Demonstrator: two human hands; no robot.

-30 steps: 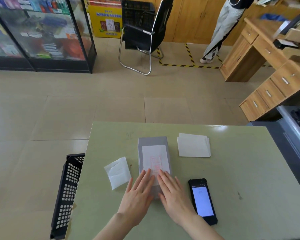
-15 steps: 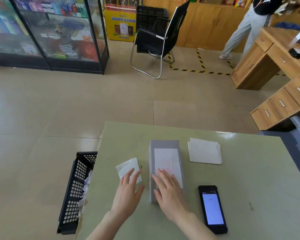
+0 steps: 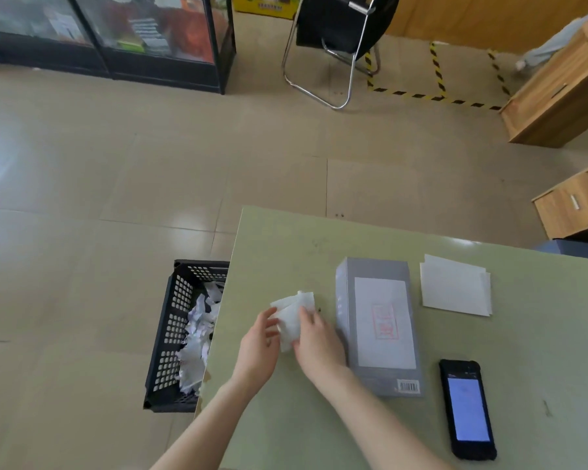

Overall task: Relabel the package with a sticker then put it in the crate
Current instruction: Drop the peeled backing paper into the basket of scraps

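Package [image 3: 377, 325] lies on green table [image 3: 540, 351] (tiled floor [image 3: 116, 184] beyond).

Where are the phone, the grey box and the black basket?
phone [image 3: 467, 412]: head view, on its lit screen.
grey box [image 3: 377, 325]: head view, on the white sticker on its top.
black basket [image 3: 170, 330]: head view, on its holed side wall.

Table [image 3: 421, 418] was pale green. Box [image 3: 370, 266] on table was grey, white sticker [image 3: 382, 322] with red print. Crate [image 3: 170, 334] left of table was black lattice. Phone [image 3: 467, 408] was black, screen blue.
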